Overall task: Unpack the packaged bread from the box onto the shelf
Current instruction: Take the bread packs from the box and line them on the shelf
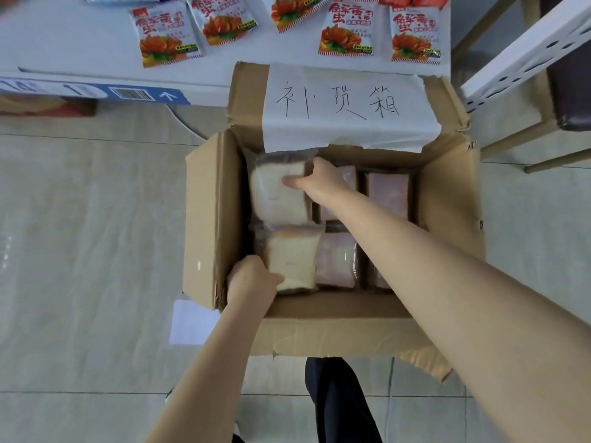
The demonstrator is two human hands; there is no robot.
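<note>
An open cardboard box (204, 219) stands on the floor below me, holding several clear-wrapped bread packs. My right hand (316, 177) grips the far-left pack of white bread (276, 193), which is tilted up at the back of the box. My left hand (252, 279) holds the near-left pack of white bread (292, 263) at its lower corner, against the box's left wall. Pinkish packs (335, 260) fill the middle and right of the box, partly hidden by my right forearm. The white shelf (80, 36) lies just beyond the box.
Several red-and-white snack bags (347, 30) lie on the shelf surface. A handwritten paper label (345, 103) covers the box's back flap. A white perforated shelf post (524, 52) and chair legs (511, 145) are at right. A sheet of paper (192, 324) lies on the tiled floor.
</note>
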